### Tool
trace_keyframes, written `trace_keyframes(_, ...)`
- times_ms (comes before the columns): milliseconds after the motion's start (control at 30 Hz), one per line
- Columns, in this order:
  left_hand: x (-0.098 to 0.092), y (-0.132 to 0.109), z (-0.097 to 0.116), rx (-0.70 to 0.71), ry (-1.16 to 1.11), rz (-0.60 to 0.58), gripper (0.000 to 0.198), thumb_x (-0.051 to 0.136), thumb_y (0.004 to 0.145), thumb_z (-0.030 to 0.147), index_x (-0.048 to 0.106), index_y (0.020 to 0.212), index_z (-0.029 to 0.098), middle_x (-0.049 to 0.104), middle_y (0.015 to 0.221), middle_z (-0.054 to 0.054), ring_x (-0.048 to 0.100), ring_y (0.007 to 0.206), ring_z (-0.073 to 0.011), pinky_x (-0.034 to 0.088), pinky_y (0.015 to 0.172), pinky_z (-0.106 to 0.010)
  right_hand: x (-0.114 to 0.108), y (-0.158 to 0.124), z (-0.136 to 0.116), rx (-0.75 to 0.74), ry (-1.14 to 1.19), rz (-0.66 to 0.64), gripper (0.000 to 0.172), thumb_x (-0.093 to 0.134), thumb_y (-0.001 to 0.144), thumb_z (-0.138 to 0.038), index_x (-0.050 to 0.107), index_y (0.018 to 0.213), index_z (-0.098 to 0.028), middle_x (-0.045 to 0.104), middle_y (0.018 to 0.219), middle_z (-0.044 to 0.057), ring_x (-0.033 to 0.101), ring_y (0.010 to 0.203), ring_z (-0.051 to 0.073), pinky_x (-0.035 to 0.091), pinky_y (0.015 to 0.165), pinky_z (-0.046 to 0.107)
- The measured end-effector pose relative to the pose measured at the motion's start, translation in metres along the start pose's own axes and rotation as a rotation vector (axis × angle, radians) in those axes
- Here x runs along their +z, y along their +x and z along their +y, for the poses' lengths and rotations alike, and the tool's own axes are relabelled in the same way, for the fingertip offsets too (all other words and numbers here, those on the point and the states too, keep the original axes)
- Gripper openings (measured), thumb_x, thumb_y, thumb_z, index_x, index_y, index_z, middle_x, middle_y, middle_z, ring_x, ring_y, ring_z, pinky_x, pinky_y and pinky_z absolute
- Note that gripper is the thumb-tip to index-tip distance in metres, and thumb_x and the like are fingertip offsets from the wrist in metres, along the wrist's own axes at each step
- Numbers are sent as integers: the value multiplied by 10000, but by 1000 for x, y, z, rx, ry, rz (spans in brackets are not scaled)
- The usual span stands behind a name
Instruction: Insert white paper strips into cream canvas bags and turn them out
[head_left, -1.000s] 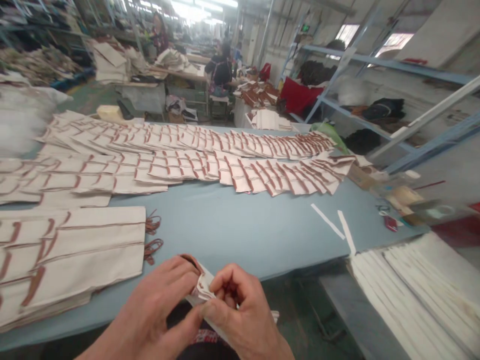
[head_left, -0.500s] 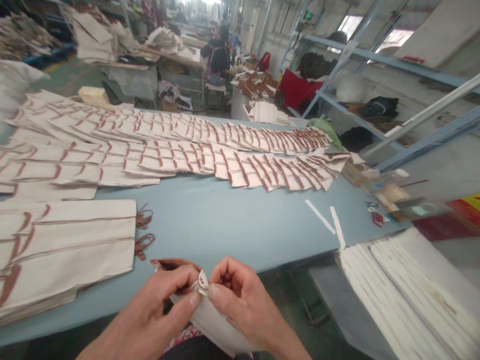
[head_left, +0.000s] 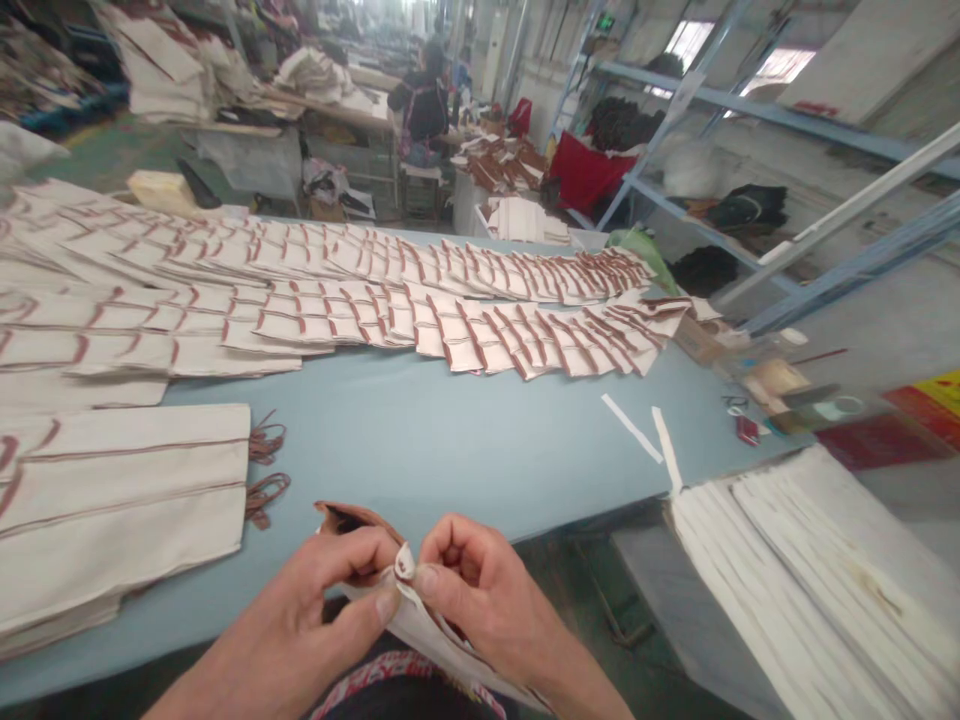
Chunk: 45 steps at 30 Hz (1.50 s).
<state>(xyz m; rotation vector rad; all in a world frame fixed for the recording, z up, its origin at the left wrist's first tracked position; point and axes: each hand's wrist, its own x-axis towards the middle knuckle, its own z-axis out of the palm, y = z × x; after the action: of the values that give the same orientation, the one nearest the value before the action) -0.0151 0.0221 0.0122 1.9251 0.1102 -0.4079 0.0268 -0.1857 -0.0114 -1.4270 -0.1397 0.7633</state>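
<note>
Cloth panels [head_left: 337, 320] lie on the table [head_left: 420, 440], a cloth stack [head_left: 810, 580] beside it at right.

Rows of brown-striped canvas panels [head_left: 375, 320] cover the far half of the blue tabletop [head_left: 420, 450]. A stack of panels [head_left: 120, 510] and brown cords [head_left: 266, 495] lie at its left, white strips [head_left: 631, 428] and a white fabric pile [head_left: 810, 580] at its right. Blue metal shelving [head_left: 675, 170] and a seated co-worker [head_left: 424, 110] are beyond it.

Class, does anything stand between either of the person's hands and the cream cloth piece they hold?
Nothing visible does: the left hand and the right hand both touch the cream cloth piece directly, pinching its folded edge.
</note>
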Motion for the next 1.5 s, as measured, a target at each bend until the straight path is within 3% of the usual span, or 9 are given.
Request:
trace_keyframes(100, 4, 7, -5, 43, -10, -9, 304, 692, 930, 502, 733, 774, 245, 687, 785, 23, 614, 822, -219, 483, 803, -269, -3, -2, 2, -45, -127, 59, 400, 756, 978, -573, 583, 867, -230, 518, 731, -71, 438, 670, 122, 351, 632, 257)
trace_keyframes(267, 13, 21, -19, 108, -24, -62, 493, 656, 1041, 575, 551, 704, 230, 487, 715, 55, 455, 686, -161, 377, 650, -256, -9, -3, 4, -101, -210, 85, 231, 693, 992, -398, 600, 874, -223, 550, 738, -69, 452, 671, 120, 362, 627, 252)
trace_keyframes(367, 15, 20, -23, 123, -46, -50, 465, 650, 1064, 542, 583, 729, 226, 513, 732, 59, 462, 696, -156, 379, 655, -253, -12, -2, 5, -101, -201, 76, 190, 684, 990, -364, 616, 893, -216, 566, 752, -66, 481, 683, 121, 376, 635, 248)
trace_keyframes(533, 16, 13, -8, 52, -132, 1, 364, 654, 1028, 489, 701, 783, 224, 610, 773, 46, 533, 758, -177, 427, 728, -262, -14, 3, 2, -72, -187, 65, 298, 711, 1009, -472, 618, 894, -214, 568, 754, -62, 493, 686, 124, 384, 641, 253)
trace_keyframes(633, 20, 12, -2, -5, -210, 26, 368, 662, 1003, 506, 683, 775, 217, 594, 787, 43, 518, 781, -183, 418, 740, -269, -12, 5, 1, -48, -193, 54, 368, 716, 1020, -547, 611, 895, -218, 574, 752, -57, 495, 685, 128, 380, 630, 257)
trace_keyframes(933, 25, 23, -33, 30, -265, 25, 393, 562, 1011, 519, 615, 757, 224, 539, 782, 30, 523, 762, -200, 437, 722, -284, 0, 3, 1, -123, -376, 128, 220, 618, 999, -409, 589, 867, -235, 598, 731, -41, 525, 651, 135, 384, 621, 268)
trace_keyframes(1167, 37, 29, -32, 19, -202, 135, 443, 573, 1007, 545, 619, 699, 230, 555, 712, 21, 504, 706, -199, 412, 658, -274, 1, 1, 0, -70, -494, 200, 155, 615, 921, -394, 598, 878, -246, 647, 765, -7, 610, 686, 172, 434, 671, 292)
trace_keyframes(1333, 38, 32, -21, 14, -200, 148, 401, 670, 976, 509, 656, 686, 233, 604, 710, 18, 526, 703, -202, 443, 670, -274, -1, 8, 3, 27, -358, 215, 350, 615, 926, -593, 567, 859, -253, 580, 725, -27, 537, 650, 166, 405, 641, 302)
trace_keyframes(1500, 41, 40, -17, -25, -223, 177, 400, 686, 923, 509, 597, 638, 243, 557, 673, 29, 484, 665, -195, 419, 634, -279, 0, 11, 10, 81, -112, 212, 357, 644, 851, -594, 529, 897, -260, 509, 753, -56, 476, 680, 150, 408, 653, 284)
